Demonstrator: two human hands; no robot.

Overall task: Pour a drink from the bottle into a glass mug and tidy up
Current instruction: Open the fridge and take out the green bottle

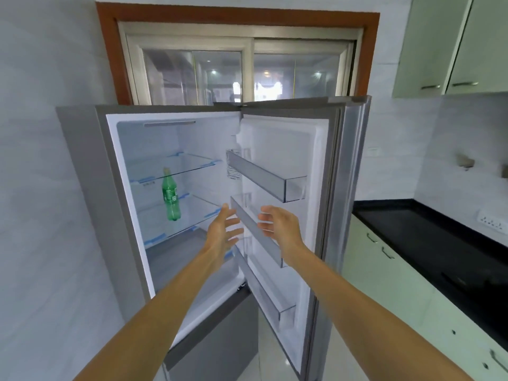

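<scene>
A green plastic bottle (171,196) with a yellowish cap stands upright on the middle glass shelf inside the open fridge (82,171). My left hand (224,229) reaches forward with straight fingers, empty, to the right of the bottle and clear of it. My right hand (276,221) is held out in front of the door racks, fingers loosely bent, holding nothing. No glass mug is in view.
The fridge door (341,188) is swung open to the right, with several empty racks. A black countertop (428,237) over pale green cabinets runs along the right. Wall cabinets (450,45) hang at the upper right, and a window (239,70) sits behind the fridge.
</scene>
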